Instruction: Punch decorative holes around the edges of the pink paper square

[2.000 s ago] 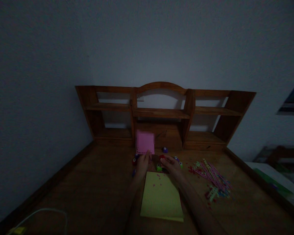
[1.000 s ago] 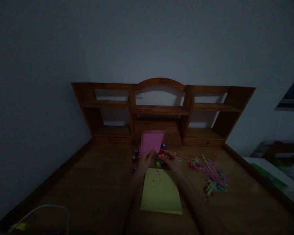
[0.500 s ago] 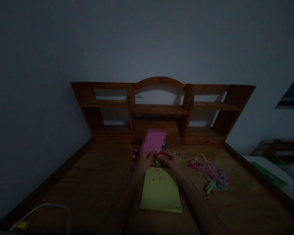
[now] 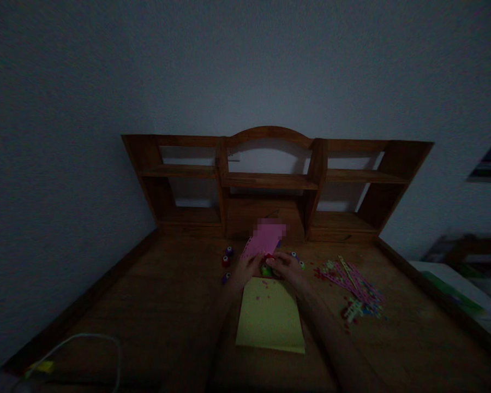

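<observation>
Left hand (image 4: 246, 271) pinching a pink paper sheet (image 4: 267, 237) beyond the yellow paper (image 4: 270, 317), right hand (image 4: 288, 268) grasping a red paper punch (image 4: 269, 256) just past the yellow paper, pink paper strips (image 4: 362, 287) piled to the yellow paper's right
</observation>
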Demonstrator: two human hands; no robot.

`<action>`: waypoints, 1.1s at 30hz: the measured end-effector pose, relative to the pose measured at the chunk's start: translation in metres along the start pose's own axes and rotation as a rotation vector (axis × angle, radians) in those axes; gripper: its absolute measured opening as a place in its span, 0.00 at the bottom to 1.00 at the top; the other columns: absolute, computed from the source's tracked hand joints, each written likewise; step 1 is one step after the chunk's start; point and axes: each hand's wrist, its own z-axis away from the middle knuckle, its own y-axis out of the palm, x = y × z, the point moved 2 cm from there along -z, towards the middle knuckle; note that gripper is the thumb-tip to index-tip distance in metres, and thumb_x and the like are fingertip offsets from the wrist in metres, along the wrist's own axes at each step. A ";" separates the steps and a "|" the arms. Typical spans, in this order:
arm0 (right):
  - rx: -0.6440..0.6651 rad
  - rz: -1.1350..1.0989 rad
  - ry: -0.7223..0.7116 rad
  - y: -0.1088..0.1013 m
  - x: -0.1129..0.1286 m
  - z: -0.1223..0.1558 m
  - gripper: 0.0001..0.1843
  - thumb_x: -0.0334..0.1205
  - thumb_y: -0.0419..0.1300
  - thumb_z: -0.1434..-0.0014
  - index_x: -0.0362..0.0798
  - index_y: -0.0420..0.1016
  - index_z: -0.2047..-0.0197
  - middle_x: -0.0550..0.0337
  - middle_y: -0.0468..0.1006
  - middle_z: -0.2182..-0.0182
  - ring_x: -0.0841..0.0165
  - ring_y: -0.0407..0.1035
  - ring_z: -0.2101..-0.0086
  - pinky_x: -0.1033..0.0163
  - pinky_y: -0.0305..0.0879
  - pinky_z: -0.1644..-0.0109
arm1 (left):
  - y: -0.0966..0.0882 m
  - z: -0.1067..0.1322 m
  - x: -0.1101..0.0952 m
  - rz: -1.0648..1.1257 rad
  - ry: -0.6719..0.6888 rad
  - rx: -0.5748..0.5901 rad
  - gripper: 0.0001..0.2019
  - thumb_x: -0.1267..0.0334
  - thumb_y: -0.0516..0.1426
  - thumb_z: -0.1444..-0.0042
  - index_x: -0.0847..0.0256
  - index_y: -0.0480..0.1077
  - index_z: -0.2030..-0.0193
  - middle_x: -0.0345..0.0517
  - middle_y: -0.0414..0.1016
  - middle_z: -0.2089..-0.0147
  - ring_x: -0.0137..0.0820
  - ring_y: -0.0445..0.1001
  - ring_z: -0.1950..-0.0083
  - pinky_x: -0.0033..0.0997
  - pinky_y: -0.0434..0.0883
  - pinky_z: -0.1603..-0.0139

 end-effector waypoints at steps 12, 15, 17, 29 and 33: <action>0.084 0.003 -0.018 0.001 0.007 0.005 0.17 0.48 0.72 0.54 0.46 0.78 0.65 0.65 0.70 0.80 0.77 0.53 0.81 0.66 0.45 0.78 | 0.000 0.002 -0.006 0.071 0.031 0.034 0.20 0.50 0.54 0.40 0.62 0.77 0.53 0.50 0.78 0.49 0.41 0.73 0.47 0.41 0.65 0.41; 0.055 0.001 -0.006 0.001 0.009 0.007 0.18 0.47 0.73 0.55 0.46 0.79 0.64 0.63 0.73 0.77 0.76 0.56 0.80 0.67 0.48 0.77 | -0.001 0.002 -0.003 0.082 0.002 0.059 0.20 0.49 0.54 0.40 0.63 0.77 0.55 0.51 0.78 0.50 0.41 0.74 0.48 0.40 0.66 0.43; 0.053 -0.011 -0.001 0.001 0.009 0.007 0.18 0.47 0.73 0.55 0.46 0.79 0.63 0.61 0.76 0.75 0.75 0.60 0.79 0.67 0.52 0.76 | -0.002 0.003 -0.002 0.090 -0.014 0.067 0.20 0.49 0.54 0.40 0.63 0.78 0.56 0.50 0.79 0.50 0.41 0.74 0.49 0.40 0.67 0.43; -0.009 -0.085 0.093 0.001 0.011 0.011 0.20 0.48 0.75 0.62 0.46 0.81 0.67 0.54 0.81 0.71 0.65 0.72 0.73 0.61 0.67 0.67 | 0.006 0.002 0.001 0.033 0.094 0.065 0.18 0.52 0.54 0.39 0.61 0.76 0.51 0.49 0.78 0.49 0.40 0.72 0.47 0.40 0.66 0.42; -0.004 -0.048 0.075 -0.001 0.001 0.006 0.20 0.50 0.74 0.59 0.45 0.81 0.68 0.55 0.80 0.72 0.68 0.69 0.75 0.63 0.63 0.72 | 0.006 0.001 0.005 0.061 0.054 0.061 0.19 0.50 0.54 0.40 0.62 0.76 0.53 0.50 0.78 0.50 0.40 0.73 0.48 0.40 0.66 0.43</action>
